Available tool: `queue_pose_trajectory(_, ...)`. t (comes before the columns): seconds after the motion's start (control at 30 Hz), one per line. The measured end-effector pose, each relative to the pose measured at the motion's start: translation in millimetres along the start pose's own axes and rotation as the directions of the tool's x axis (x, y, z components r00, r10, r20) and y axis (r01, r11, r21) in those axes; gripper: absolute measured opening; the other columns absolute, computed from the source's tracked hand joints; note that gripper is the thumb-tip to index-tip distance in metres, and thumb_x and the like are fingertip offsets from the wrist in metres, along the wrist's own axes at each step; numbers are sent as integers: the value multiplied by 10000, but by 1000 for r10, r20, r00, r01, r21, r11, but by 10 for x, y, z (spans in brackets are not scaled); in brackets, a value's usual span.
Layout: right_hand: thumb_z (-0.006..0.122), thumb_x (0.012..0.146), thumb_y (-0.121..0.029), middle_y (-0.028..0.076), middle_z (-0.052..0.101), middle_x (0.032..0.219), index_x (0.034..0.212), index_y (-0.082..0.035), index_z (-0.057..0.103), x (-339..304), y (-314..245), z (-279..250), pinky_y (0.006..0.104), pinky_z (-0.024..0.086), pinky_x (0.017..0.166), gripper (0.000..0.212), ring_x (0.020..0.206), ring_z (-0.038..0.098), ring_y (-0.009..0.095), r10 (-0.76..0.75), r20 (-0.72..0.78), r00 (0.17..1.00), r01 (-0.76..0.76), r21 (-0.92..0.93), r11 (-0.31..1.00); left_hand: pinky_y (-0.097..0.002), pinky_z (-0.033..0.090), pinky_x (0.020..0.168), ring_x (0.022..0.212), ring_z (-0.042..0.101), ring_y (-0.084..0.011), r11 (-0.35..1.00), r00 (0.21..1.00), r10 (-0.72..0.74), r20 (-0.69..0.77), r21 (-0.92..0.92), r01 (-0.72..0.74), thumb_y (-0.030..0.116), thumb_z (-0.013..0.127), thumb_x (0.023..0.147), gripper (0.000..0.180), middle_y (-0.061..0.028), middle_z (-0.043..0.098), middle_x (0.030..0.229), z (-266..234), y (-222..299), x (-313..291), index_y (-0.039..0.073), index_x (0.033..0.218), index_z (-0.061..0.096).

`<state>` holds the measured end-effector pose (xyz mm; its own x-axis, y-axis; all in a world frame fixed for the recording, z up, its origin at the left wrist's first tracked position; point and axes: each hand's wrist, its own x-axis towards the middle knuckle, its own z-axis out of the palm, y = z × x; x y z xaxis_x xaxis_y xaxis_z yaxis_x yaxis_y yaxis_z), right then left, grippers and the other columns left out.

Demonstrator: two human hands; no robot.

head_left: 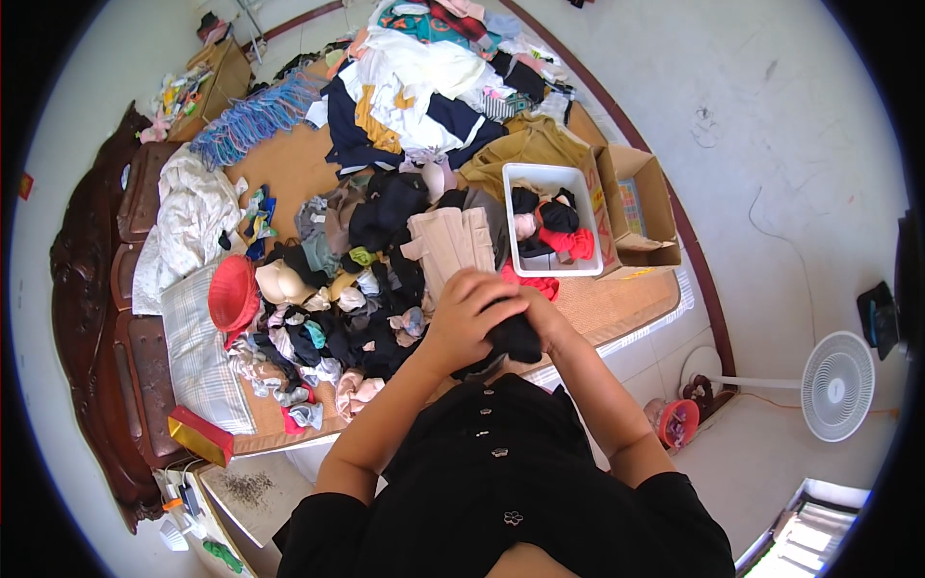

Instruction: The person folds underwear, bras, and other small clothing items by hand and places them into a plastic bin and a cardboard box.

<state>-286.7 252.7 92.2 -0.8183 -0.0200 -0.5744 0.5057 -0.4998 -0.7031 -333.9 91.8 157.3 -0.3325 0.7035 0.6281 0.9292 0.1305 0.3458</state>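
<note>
In front of my chest, a bundled black garment [517,339] is held in both hands; its exact kind is hidden by the folds. My left hand [470,313] lies over its top and left side, fingers curled round it. From the right, my right hand [545,316] grips the same cloth, partly covered by the left. Just beyond them, a folded beige garment [453,249] lies on the bed. Close by on the right stands a white plastic bin [513,207] with black, red and pale clothes inside.
Heaped clothes [414,87] cover the bed's far part, with smaller garments at the left. A red basket [232,292] stands near the carved headboard [87,279]. Beside the bin is an open cardboard box [665,217]. A white fan [837,385] stands on the right.
</note>
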Motion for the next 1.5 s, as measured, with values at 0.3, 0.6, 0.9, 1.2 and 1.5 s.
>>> queue_pose_trajectory(0.3,416,830,-187,94,620,782,978,29,580,-167,-75,-193,249,440,570,309,685,568,134,-10,284,959,142,-448,883,-276,481,724,808,619,-149,-92,396,-770,501,-700,708,229,700,784,318,-68,656,958,195,-196,-358,45,1034,629)
queue_pose_trajectory(0.6,464,747,-176,47,522,1040,1136,7,523,-439,-297,46,234,373,857,434,957,486,127,-291,515,806,435,-183,882,-384,509,756,894,622,-322,-731,564,112,818,-317,604,496,539,844,666,-248,551,1144,143,21,-392,8,1277,405)
queue_pose_trajectory(0.9,543,840,-70,31,567,841,874,-7,583,-212,-165,-19,207,434,624,82,765,536,90,-491,-74,868,471,-195,860,-334,464,831,917,607,-284,428,539,-814,217,-403,809,224,576,877,459,-172,604,1046,538,-117,-490,-8,1247,434)
queue_pose_trajectory(1.2,664,837,-152,-30,535,743,887,-16,543,-80,146,110,199,401,610,189,687,475,50,-447,-58,893,429,-195,882,-407,365,960,1141,444,-400,626,645,-763,47,-196,755,90,668,734,737,-237,442,1239,452,81,-318,7,1354,279)
queue_pose_trajectory(1.5,623,871,-154,-50,519,753,856,-42,565,-138,117,66,184,382,638,128,702,454,31,-418,103,903,423,-33,906,-372,274,1035,1224,371,-371,503,661,-720,212,-496,707,352,483,912,648,-264,368,1287,680,-35,-581,-39,1367,239)
